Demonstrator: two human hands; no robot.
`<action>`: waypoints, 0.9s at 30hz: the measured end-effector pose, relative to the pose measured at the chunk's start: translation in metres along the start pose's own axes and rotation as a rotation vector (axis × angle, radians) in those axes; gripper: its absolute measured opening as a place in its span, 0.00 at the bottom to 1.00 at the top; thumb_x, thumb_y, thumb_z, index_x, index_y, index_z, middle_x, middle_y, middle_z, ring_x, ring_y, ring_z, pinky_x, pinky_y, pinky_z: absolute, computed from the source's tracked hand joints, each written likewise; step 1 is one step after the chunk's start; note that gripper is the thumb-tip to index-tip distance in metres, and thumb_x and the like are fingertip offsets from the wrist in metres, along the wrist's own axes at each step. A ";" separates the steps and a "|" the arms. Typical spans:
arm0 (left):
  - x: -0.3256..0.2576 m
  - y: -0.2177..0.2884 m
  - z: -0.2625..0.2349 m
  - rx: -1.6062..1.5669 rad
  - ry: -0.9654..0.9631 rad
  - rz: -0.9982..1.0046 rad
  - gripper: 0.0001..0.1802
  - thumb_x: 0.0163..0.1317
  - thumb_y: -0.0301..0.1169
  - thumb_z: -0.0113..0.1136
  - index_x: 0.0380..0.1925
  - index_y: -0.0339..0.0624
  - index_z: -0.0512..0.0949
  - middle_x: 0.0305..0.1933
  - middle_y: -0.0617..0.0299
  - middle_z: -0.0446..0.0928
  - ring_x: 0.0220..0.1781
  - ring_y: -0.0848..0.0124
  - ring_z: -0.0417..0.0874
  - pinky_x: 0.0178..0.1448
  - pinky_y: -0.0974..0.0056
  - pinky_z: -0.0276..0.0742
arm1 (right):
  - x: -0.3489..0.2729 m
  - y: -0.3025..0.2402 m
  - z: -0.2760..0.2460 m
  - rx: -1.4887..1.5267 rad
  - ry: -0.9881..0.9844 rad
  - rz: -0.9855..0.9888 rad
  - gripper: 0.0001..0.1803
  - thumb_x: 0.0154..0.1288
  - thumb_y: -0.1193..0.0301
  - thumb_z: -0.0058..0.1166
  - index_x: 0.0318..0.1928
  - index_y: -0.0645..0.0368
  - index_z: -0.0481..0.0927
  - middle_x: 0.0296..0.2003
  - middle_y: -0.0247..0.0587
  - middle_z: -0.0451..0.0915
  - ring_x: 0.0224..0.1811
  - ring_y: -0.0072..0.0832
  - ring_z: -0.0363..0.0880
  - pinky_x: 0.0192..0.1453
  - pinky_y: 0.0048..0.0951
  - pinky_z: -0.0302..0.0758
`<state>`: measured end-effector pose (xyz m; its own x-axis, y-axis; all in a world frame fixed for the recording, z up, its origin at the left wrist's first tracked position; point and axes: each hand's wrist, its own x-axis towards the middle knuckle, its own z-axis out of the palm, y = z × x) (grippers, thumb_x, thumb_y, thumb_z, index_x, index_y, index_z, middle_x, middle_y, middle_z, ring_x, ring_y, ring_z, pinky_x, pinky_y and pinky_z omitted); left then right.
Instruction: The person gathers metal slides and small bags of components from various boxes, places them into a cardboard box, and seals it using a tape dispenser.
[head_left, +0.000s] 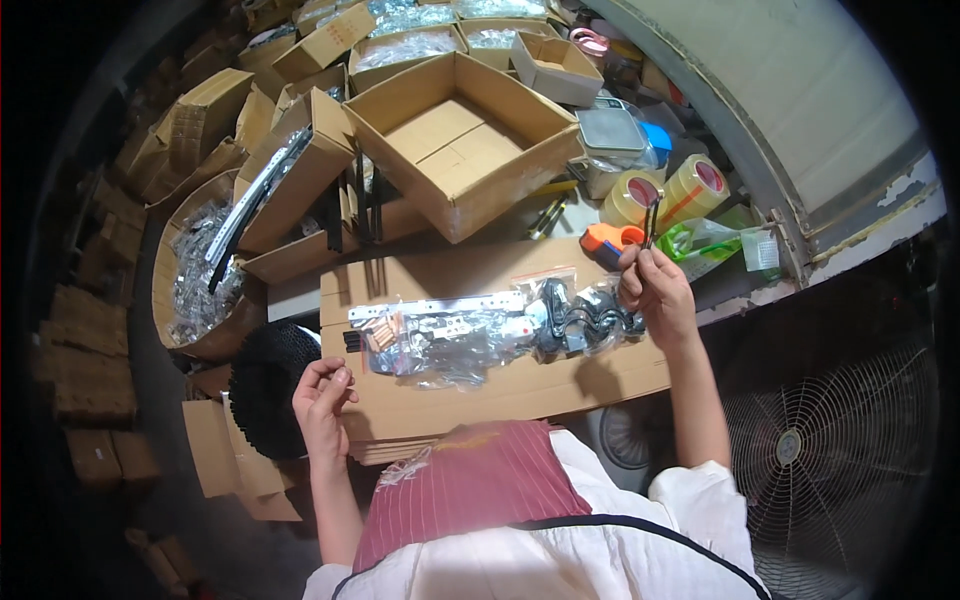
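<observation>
Raised over the right end of the flat cardboard sheet (450, 400), my right hand (657, 290) pinches thin black rods (652, 222) that point up; their exact kind is unclear. My left hand (325, 395) hovers by the sheet's left edge with its fingers curled toward the thumb; whatever it may hold cannot be made out. Between the hands lie clear plastic bags of metal parts (455, 350), a white metal rail (440, 307), a small bag of wooden dowels (382, 333) and bagged curved black parts (585, 315). Short black rod ends (352, 341) show at the left.
Behind the sheet stands an open cardboard box (460, 190). An orange tape dispenser (608, 240), clear tape rolls (695, 185) and a scale (612, 132) are at the right. A box of bagged parts (205, 280) stands left; a caged fan (800, 445) is at lower right.
</observation>
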<state>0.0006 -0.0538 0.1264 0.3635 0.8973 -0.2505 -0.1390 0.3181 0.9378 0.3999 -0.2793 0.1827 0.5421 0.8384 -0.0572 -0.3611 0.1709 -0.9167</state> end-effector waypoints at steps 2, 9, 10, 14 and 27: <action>0.001 -0.003 -0.002 0.020 0.008 -0.018 0.11 0.65 0.24 0.67 0.46 0.33 0.81 0.35 0.63 0.81 0.37 0.78 0.81 0.39 0.72 0.79 | 0.003 -0.008 -0.016 -0.391 -0.087 -0.042 0.14 0.83 0.62 0.46 0.47 0.60 0.76 0.28 0.28 0.71 0.28 0.20 0.67 0.34 0.22 0.66; -0.001 -0.014 -0.001 0.079 0.034 0.019 0.12 0.66 0.24 0.67 0.48 0.32 0.81 0.38 0.63 0.82 0.40 0.78 0.82 0.42 0.72 0.80 | 0.018 0.025 -0.032 -1.576 -0.574 -0.374 0.09 0.68 0.76 0.54 0.47 0.63 0.74 0.41 0.50 0.77 0.48 0.49 0.76 0.54 0.45 0.74; -0.002 -0.014 0.000 0.075 0.042 0.025 0.12 0.66 0.24 0.67 0.48 0.32 0.81 0.38 0.63 0.82 0.40 0.78 0.82 0.42 0.72 0.80 | 0.018 0.035 -0.037 -1.619 -0.593 -0.440 0.09 0.66 0.76 0.55 0.46 0.62 0.75 0.41 0.49 0.78 0.48 0.48 0.76 0.54 0.45 0.74; -0.009 -0.019 -0.009 0.084 0.128 0.081 0.12 0.68 0.25 0.66 0.49 0.33 0.80 0.40 0.62 0.82 0.40 0.78 0.82 0.44 0.71 0.81 | 0.013 0.056 -0.045 -1.723 -0.555 -0.578 0.11 0.61 0.76 0.57 0.45 0.60 0.77 0.40 0.47 0.78 0.47 0.45 0.77 0.54 0.42 0.74; -0.007 -0.033 -0.019 0.055 0.184 0.122 0.14 0.70 0.26 0.65 0.51 0.33 0.77 0.43 0.61 0.81 0.43 0.77 0.81 0.50 0.69 0.81 | -0.005 0.085 -0.062 -1.581 -0.322 -0.723 0.19 0.59 0.76 0.64 0.52 0.60 0.81 0.43 0.45 0.79 0.46 0.44 0.78 0.53 0.41 0.77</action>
<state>-0.0154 -0.0646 0.0928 0.1725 0.9703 -0.1695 -0.1189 0.1913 0.9743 0.4133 -0.3014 0.0809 0.0197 0.9211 0.3889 0.9771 0.0647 -0.2027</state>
